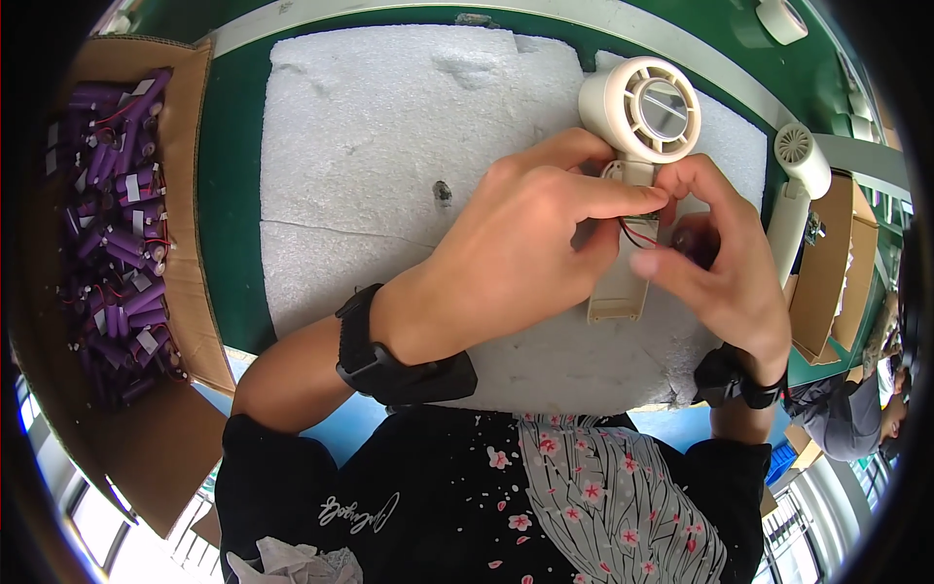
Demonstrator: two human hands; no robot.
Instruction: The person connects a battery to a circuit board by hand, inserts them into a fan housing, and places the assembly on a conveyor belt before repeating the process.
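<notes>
A cream handheld fan (pixel 615 290) lies on the white foam slab, its round head at the far end and its handle opened, pointing toward me. My left hand (pixel 511 238) is closed over the upper handle, with the index finger stretched across it to my right fingertips. Curled in my right hand (pixel 744 277) is a dark purple cylindrical battery (pixel 697 241), partly covered by the fingers. Thin red and black wires (pixel 637 237) run between the handle and the battery. Where my fingertips meet, the wire ends are hidden.
A cardboard box (pixel 199 253) of purple wired batteries stands at the left. The foam slab (pixel 360 136) rests on a green table (pixel 233 195). At the right are another cream fan (pixel 798 175) and a smaller cardboard box (pixel 837 282). Another person (pixel 846 419) sits at the far right.
</notes>
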